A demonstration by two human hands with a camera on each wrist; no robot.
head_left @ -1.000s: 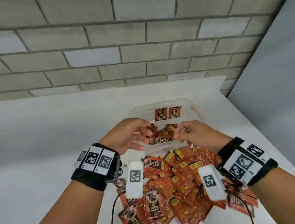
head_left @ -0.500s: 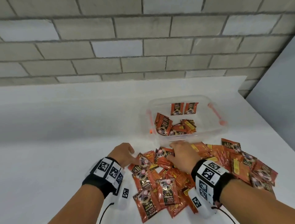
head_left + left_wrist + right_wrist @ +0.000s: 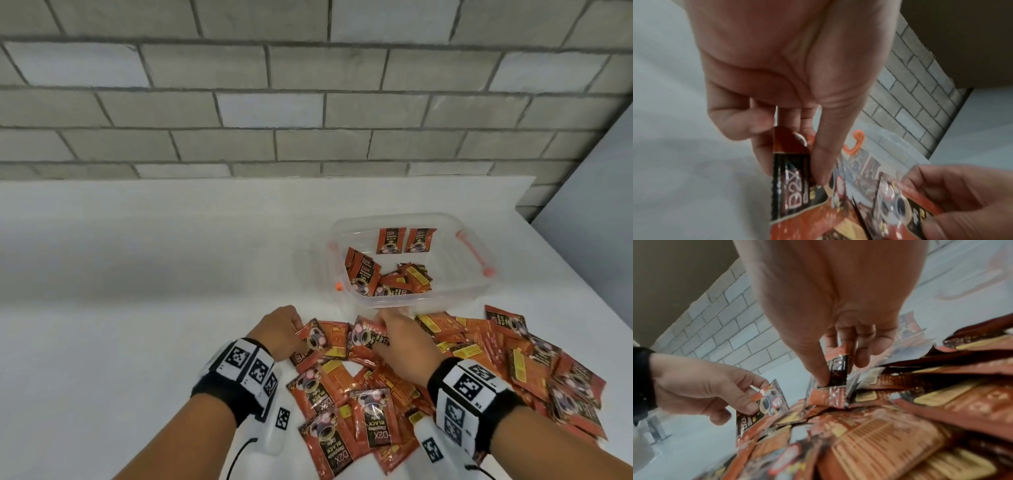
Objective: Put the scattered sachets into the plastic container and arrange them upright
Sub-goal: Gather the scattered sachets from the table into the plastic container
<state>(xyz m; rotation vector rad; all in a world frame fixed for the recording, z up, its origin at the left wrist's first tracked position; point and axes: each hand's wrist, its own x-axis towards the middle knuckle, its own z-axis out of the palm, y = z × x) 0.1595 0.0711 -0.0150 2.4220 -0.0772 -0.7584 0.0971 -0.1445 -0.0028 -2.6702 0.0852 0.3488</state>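
While both hands work at the far edge of the heap, a white table point(image 3: 137, 274) spreads out around them, backed by a grey brick wall point(image 3: 308, 102). Largest of the task's things is the pile of sachets point(image 3: 462, 370), orange-red coffee packets lying flat and overlapping, spread beneath and to the right of the right hand point(image 3: 404, 342). Just beyond the fingertips of both hands sits the clear plastic container point(image 3: 476, 294), with orange clips on its sides. Inside it, two sachets stand upright against the far wall, probably as the start of a row, while several others lean or lie in a loose clump nearer the hands.

The left hand point(image 3: 279, 330) pinches one sachet point(image 3: 793, 191) by its top edge between thumb and fingers, lifting that end clear of the pile. The right hand does the same with a neighbouring sachet point(image 3: 838, 369), thumb on one face and fingers curled behind. Gripping at the edge likely lets each packet hang straight, ready to be set down on end.

Most of the job appears to remain. Both wrist views are blurred, so the print is hard to read beyond "D2X". The pile's near and right edges are cut off or covered by the forearms, and the count is unclear.
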